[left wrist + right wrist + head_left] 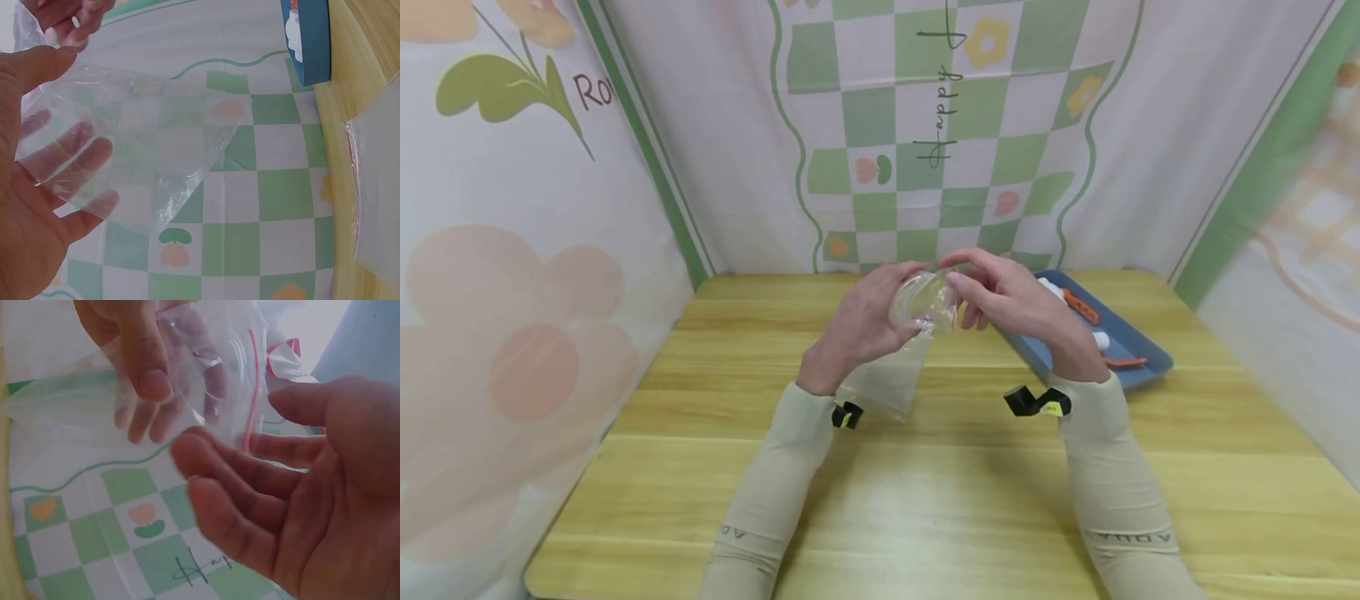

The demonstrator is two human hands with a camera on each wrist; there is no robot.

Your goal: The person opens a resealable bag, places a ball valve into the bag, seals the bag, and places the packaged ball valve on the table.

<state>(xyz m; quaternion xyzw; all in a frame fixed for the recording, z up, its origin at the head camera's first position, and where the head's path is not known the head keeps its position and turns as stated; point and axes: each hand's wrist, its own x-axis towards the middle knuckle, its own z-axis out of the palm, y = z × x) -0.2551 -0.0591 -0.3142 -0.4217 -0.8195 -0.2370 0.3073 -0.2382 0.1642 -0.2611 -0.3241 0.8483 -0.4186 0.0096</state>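
Now you hold a clear bag [931, 298] above the bench [970, 500], its plastic between the thumb and gently bent fingers of your left hand [865, 315]. Your right hand [1011, 293] is at its edge, fingers half curled, thumb apart; contact is unclear. Only the right wrist view shows the bag's red strip [252, 387]; the left catches just a corner of the blue tray [1126, 340].

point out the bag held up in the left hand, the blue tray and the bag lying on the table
held bag [928, 298]: head view, clear film between the hands
blue tray [1123, 337]: head view, bare floor
bag on the table [883, 379]: head view, middle of its visible part
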